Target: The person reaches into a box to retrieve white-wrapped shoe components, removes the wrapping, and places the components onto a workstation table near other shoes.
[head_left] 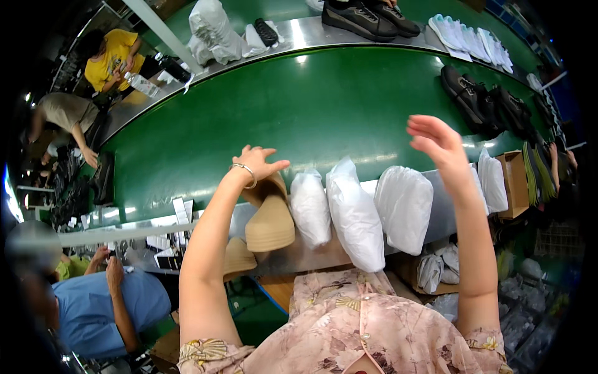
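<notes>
Left hand: fingers spread, resting on the topmost tan shoe sole at the near edge of the green conveyor belt. Right hand: open, empty, raised above the belt's near edge. White stuffed bags: lined along the near metal rim, just beside the soles.

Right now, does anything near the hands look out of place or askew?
Nothing looks damaged or spilled. The left hand rests on a stack of tan insoles that leans over the metal ledge. The white bags beside it overhang too. The right hand is empty.
</notes>
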Demonstrator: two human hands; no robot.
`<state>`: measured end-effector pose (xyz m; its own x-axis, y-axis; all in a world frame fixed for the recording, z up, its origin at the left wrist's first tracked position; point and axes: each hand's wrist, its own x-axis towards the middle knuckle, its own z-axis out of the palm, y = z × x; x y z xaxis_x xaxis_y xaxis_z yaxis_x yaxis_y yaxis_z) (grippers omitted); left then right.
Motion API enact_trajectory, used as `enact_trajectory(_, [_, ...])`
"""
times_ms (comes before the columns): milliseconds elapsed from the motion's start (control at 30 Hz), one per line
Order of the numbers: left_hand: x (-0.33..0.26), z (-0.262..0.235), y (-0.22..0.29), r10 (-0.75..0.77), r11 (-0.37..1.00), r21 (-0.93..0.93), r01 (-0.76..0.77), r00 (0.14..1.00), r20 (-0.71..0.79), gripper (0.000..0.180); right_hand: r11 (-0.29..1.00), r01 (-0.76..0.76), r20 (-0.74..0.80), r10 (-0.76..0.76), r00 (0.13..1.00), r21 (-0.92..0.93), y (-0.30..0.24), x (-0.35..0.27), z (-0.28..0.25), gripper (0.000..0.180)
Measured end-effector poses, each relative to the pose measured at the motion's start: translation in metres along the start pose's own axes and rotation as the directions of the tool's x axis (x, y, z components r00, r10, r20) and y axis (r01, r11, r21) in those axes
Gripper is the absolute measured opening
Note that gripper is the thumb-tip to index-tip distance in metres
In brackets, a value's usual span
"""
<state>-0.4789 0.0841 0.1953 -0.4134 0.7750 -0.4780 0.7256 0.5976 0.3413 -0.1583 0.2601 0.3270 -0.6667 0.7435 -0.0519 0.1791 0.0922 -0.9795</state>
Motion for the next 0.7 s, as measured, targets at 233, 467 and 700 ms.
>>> enact_trajectory(233, [-0.055, 0.011, -0.016, 0.095, 0.982, 0.185, -0.049, 0.964, -0.248, 0.053, 0.996, -0.031, -0.232, 0.01, 0.973, -0.085, 0.011, -0.106, -0.017, 0.027])
enact_trajectory(467, [-0.112, 0.056, -0.02, 0.144, 0.987, 0.026, -0.161, 0.78, -0.608, 0.05, 0.988, 0.118, 0.326, -0.081, 0.942, -0.095, 0.048, -0.139, 0.173, 0.068])
enact_trajectory(700, [-0.158, 0.062, -0.041, 0.032, 0.999, -0.007, -0.047, 0.774, -0.632, 0.05, 0.87, 0.078, 0.399, 0.143, 0.906, -0.488, 0.103, -0.11, 0.277, 0.058])
